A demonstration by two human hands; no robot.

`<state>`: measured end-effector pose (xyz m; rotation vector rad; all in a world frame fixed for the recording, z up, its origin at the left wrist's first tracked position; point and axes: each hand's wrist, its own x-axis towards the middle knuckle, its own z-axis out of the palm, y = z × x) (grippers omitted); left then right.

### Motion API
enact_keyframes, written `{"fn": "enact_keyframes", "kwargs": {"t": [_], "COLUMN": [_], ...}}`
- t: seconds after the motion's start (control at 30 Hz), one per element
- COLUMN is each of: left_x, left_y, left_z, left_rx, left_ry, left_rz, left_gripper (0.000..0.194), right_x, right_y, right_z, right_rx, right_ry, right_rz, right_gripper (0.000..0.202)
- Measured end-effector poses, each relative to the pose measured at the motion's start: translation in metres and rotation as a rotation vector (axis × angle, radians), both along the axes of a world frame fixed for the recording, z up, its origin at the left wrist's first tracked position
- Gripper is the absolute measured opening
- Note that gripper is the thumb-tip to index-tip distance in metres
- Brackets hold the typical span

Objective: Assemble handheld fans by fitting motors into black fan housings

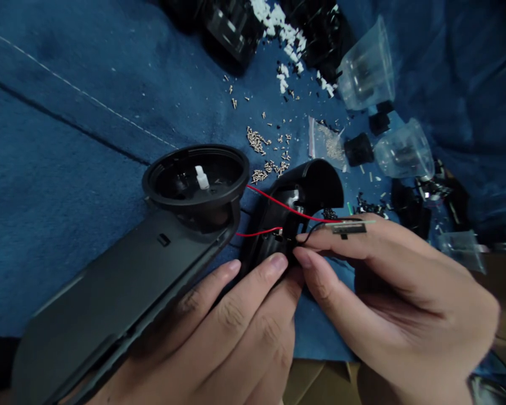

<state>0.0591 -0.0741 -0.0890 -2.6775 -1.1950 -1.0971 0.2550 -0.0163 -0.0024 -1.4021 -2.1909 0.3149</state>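
Note:
My left hand (231,326) is closed, its fingers pressing on a black curved plastic housing half (320,180) whose open inside faces up. Thumb and forefinger of my right hand (396,292) are pinched together at the housing's inner edge, on a thin black wire (311,232). Along the right forefinger lies a small flat strip (348,228) joined to wires. Red wires (287,207) run left to a second black shell (122,281) with a round cup end (196,149). A white peg (201,177) stands inside the cup. This shell lies over my left hand and wrist.
Many small screws (257,140) lie loose on the blue cloth (88,140). Beyond them are white plastic bits (287,39), black parts (231,28), a zip bag of screws (329,140) and two clear cups (369,70). Cardboard (316,382) shows at the near edge.

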Motion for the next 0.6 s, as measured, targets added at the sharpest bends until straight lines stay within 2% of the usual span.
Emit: {"fn": "enact_keyframes", "kwargs": {"t": [0.13,0.47,0.6], "left_x": [-0.0023,-0.0024,-0.0066], "left_y": [-0.0018,-0.0003,0.0021], "left_z": [-0.0022,0.0004,0.0014], "left_rx": [0.013,0.001,0.04], "left_ry": [0.044,0.078,0.122], "left_rz": [-0.013,0.003,-0.034], "left_gripper": [0.048,0.053,0.057], "right_x": [-0.0017,0.0051,0.007], "right_y": [-0.0007,-0.0009,0.0012], "right_z": [-0.0007,0.001,0.0004], "right_rx": [0.014,-0.043,-0.072], "right_ry": [-0.028,-0.071,-0.038], "right_rz": [0.011,0.022,0.019], "right_gripper": [0.011,0.014,0.017]}}
